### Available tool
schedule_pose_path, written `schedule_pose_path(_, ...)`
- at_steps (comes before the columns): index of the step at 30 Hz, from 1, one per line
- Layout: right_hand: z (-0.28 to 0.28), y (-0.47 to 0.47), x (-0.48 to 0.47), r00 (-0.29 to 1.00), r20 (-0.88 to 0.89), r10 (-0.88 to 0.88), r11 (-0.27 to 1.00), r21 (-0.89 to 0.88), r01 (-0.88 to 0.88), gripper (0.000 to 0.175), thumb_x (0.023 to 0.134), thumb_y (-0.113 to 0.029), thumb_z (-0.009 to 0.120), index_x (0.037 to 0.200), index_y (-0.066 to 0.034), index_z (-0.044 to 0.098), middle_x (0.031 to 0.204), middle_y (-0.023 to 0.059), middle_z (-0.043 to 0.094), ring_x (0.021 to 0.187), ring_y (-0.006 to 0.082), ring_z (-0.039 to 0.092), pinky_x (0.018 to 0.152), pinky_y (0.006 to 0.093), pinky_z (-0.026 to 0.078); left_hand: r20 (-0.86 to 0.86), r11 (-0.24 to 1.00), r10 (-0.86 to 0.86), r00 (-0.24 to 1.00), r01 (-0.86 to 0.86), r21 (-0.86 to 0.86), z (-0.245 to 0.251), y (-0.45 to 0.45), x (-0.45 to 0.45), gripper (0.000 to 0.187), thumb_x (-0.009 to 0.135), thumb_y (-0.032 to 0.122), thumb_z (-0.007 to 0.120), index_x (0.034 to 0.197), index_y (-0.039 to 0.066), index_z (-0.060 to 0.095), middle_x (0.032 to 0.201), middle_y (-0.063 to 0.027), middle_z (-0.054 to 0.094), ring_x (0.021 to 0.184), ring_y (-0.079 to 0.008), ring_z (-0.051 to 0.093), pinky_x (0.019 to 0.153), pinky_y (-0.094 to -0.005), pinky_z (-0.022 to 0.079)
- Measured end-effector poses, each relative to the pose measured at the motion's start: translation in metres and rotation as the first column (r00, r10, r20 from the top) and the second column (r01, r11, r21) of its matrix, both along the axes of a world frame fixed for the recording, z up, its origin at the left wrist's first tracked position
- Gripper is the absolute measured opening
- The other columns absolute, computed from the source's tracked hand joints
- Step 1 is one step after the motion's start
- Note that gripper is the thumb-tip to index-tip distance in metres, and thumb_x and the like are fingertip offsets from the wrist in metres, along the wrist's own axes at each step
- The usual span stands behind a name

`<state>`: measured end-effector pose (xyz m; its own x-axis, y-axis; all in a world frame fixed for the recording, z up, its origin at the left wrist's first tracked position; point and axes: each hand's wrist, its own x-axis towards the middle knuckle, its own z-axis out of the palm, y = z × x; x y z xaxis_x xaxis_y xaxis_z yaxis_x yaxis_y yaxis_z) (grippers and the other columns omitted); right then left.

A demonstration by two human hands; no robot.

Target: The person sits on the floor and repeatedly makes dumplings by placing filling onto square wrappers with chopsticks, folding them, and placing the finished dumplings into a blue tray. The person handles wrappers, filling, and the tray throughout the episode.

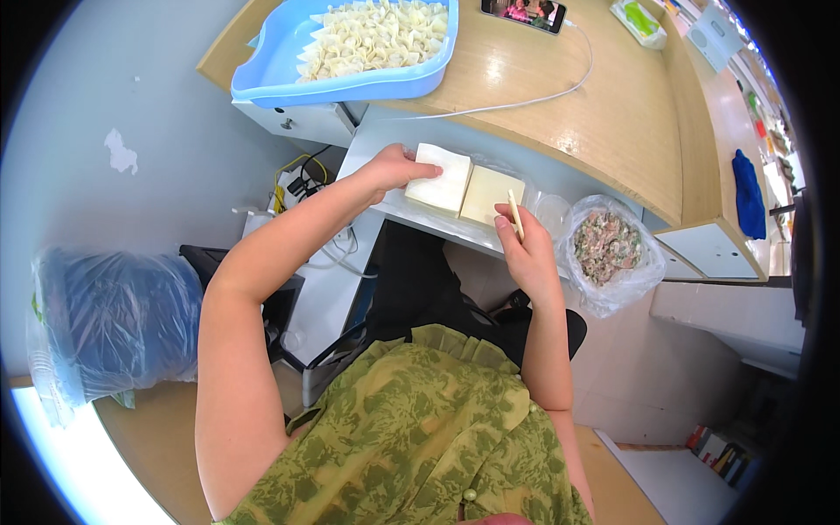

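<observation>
Two stacks of square dough wrappers lie side by side on a clear plastic sheet before me. My left hand grips the left edge of the taller, whiter stack, its thumb flat on top and its other fingers partly hidden at the side. A yellower stack sits just to the right. In my right hand is a pale, thin stick, pinched upright over that stack's near right corner. Farther right, a plastic-lined bowl holds minced filling with green bits.
A blue plastic tray with many folded wontons stands on the raised wooden counter. Behind it lie a phone with a white cable and a tissue pack. Cords and a power strip sit at left.
</observation>
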<state>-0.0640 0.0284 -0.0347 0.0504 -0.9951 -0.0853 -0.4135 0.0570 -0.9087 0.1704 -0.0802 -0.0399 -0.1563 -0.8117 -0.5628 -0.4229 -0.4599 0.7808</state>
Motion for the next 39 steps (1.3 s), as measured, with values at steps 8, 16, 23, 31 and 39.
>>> schedule_pose_path(8,-0.002,0.015,-0.007,1.000,0.005,-0.010,1.000,0.015,0.010,0.029,0.088,-0.023,0.054,0.105,0.0009,0.059,0.080,0.0138,0.061,0.068,0.0204,0.056,0.063,0.0309,0.044,-0.150,0.999,-0.053,0.987,0.052,-0.013,0.034,0.001,-0.010,0.051,0.070,0.022,0.073,0.111,-0.004,0.055,0.101,-0.0127,0.062,0.091,-0.0199,0.062,0.076,-0.0317,0.049)
schedule_pose_path(16,-0.015,0.027,-0.024,0.998,0.057,-0.030,0.998,0.064,0.026,0.026,0.090,-0.017,0.052,0.107,0.0027,0.057,0.084,0.0061,0.061,0.072,0.0101,0.052,0.067,0.0246,0.042,-0.229,0.980,-0.195,0.954,0.180,-0.086,0.081,0.005,-0.036,0.052,0.076,0.021,0.072,0.116,-0.002,0.050,0.105,-0.0096,0.061,0.095,-0.0139,0.060,0.081,-0.0264,0.049)
schedule_pose_path(23,-0.020,0.029,-0.030,0.905,0.413,-0.101,0.993,0.096,0.067,0.039,0.094,-0.029,0.046,0.115,0.0041,0.052,0.092,0.0069,0.063,0.058,0.0060,0.044,0.049,0.0199,0.035,-0.292,0.970,-0.235,0.927,0.204,-0.133,0.101,0.013,-0.055,0.056,0.072,0.020,0.073,0.116,-0.005,0.048,0.104,-0.0115,0.060,0.094,-0.0165,0.060,0.074,-0.0276,0.049)
schedule_pose_path(31,-0.015,-0.004,-0.014,0.071,0.991,0.111,0.941,-0.082,-0.328,0.071,0.091,-0.059,0.032,0.121,0.0048,0.046,0.086,0.0004,0.058,0.055,0.0017,0.037,0.040,0.0135,0.025,-0.418,0.961,-0.275,0.866,0.242,-0.132,0.115,0.032,-0.064,0.053,0.074,0.018,0.073,0.115,-0.004,0.047,0.101,-0.0095,0.061,0.089,-0.0105,0.061,0.068,-0.0199,0.050)
schedule_pose_path(39,-0.012,-0.001,-0.007,0.555,0.808,-0.197,0.965,0.261,-0.039,0.039,0.090,-0.044,0.052,0.096,-0.0052,0.054,0.070,-0.0038,0.048,0.059,0.0015,0.040,0.040,0.0138,0.025,-0.379,0.972,-0.233,0.896,0.217,-0.086,0.080,0.027,-0.059,0.083,0.069,0.022,0.077,0.131,-0.010,0.030,0.102,-0.0162,0.055,0.088,-0.0189,0.059,0.066,-0.0281,0.048)
